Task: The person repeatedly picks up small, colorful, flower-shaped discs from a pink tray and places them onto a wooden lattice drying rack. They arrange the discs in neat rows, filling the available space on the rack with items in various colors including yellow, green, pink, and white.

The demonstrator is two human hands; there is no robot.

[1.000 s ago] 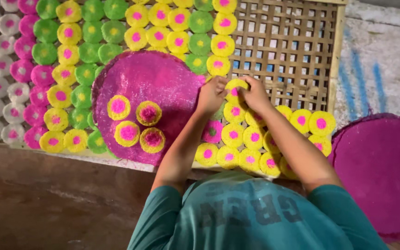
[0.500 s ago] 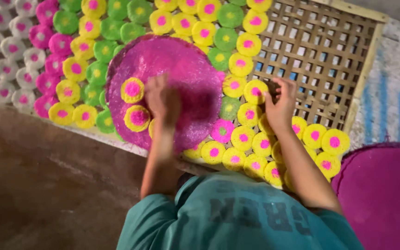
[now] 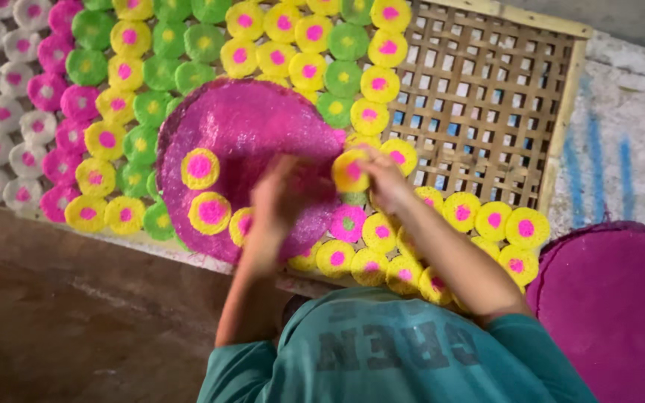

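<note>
The person in the teal shirt (image 3: 397,354) is bending over a woven bamboo tray (image 3: 487,112) that is carrying rows of small round discs in yellow, green, pink and white. The right hand (image 3: 386,179) is holding a yellow disc with a pink centre (image 3: 351,170) just past the right edge of the big pink round plate (image 3: 248,127), its grip pinched together on the disc's rim. The left hand (image 3: 281,201) is hovering over the near right part of that plate; it is blurred, so whether its grip is apart or together cannot be told. Two yellow discs with pink centres (image 3: 200,168) are lying on the plate to the left of that hand, and a third is peeking out at its near side. More yellow discs (image 3: 487,216) are lining the tray's near edge to the right, beneath the right forearm. A second pink round plate (image 3: 614,306) is lying on the grey floor (image 3: 636,112) at the near right, well apart from the first.
</note>
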